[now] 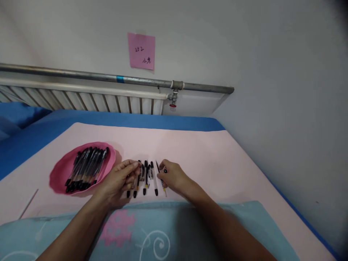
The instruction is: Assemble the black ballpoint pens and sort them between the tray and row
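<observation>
Left hand (119, 179), just right of the bowl (57, 174), has thumb and forefinger drawn close; whether they clamp anything I cannot tell. Farther from the bowl, pens (145, 177) lie in a row, long axes running near to far. The clear pen (154, 179) ends it, nearer the right hand (173, 176), farthest from the bowl, which pinches a refill (162, 185) roughly parallel.

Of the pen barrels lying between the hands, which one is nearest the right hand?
The rightmost: the pale, clear barrel with black ends, beside the right hand; the other barrels lie further left.
</observation>
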Demonstrator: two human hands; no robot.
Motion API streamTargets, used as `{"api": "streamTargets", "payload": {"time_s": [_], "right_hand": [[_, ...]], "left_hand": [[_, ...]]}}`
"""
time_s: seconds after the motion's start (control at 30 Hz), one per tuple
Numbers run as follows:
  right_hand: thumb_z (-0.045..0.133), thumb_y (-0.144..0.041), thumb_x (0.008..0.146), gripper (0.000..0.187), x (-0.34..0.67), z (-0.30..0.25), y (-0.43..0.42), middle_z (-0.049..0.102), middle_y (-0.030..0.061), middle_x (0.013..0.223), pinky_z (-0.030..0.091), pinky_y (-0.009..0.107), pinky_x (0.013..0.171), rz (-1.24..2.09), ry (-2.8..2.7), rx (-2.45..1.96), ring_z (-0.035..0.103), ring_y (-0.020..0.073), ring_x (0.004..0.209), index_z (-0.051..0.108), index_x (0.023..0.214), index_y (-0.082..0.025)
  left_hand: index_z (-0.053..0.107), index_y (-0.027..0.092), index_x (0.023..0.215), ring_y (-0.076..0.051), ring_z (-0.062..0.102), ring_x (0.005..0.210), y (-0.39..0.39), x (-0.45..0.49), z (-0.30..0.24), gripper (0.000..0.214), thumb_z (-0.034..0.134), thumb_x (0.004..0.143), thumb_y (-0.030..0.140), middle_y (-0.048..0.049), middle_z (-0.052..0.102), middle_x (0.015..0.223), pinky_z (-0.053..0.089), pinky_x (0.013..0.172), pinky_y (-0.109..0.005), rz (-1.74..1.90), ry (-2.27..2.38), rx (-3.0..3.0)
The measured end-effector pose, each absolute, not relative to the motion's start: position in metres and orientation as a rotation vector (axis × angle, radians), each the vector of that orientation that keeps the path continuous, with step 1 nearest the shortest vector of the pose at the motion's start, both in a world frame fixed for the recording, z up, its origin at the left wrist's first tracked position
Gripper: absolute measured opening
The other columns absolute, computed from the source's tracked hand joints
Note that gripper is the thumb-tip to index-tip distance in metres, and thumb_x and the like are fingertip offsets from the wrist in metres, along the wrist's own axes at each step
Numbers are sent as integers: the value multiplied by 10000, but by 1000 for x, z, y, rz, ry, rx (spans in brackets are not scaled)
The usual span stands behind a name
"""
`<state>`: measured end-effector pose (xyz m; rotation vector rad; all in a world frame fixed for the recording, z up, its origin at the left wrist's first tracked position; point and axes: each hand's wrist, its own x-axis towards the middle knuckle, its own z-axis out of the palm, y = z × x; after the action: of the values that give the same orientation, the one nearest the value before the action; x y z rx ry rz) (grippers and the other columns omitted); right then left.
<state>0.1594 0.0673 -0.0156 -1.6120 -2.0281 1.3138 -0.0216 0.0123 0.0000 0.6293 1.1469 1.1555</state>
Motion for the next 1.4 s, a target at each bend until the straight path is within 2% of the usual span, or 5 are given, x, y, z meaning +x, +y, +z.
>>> {"api": "streamTargets", "payload": {"time_s": [0.33,0.6,0.87,1.0,1.4], "right_hand": [[514,-205,774,50,159,-37,75,581,2,712,294,181,478,1104,-2220,-1462,512,80,535,546,801,-178],[524,-194,756,73,159,-44,76,587,-3,700,304,189,495,1065,-2254,-1423,505,86,560,578,806,-191],[484,-238,803,107,160,-14,75,586,-15,681,367,189,519,1157,-2026,-1404,521,85,567,576,794,-185],[491,-198,801,99,154,6,64,598,-4,790,416,204,667,1019,-2008,-1084,552,97,730,586,824,-181],[438,-168,828,136,150,-8,61,572,49,905,398,258,745,694,-2398,-1032,521,140,821,566,876,-162]], "left_hand": [[590,198,561,-126,467,474,49,12,5,83,588,640,225,-1,559,502,296,460,-224,806,1815,1398],[668,241,704,-170,535,556,49,3,-23,120,551,682,229,-34,655,648,339,547,-257,713,1806,1510],[646,155,836,-97,496,544,41,10,-7,223,585,727,340,-14,584,667,391,499,-207,1129,1258,693],[628,121,845,-133,574,718,36,17,5,217,516,793,300,-75,610,817,473,676,-254,1223,1003,332],[608,138,938,-175,586,848,30,25,12,285,479,813,359,-92,620,913,469,707,-274,1186,950,297]]}}
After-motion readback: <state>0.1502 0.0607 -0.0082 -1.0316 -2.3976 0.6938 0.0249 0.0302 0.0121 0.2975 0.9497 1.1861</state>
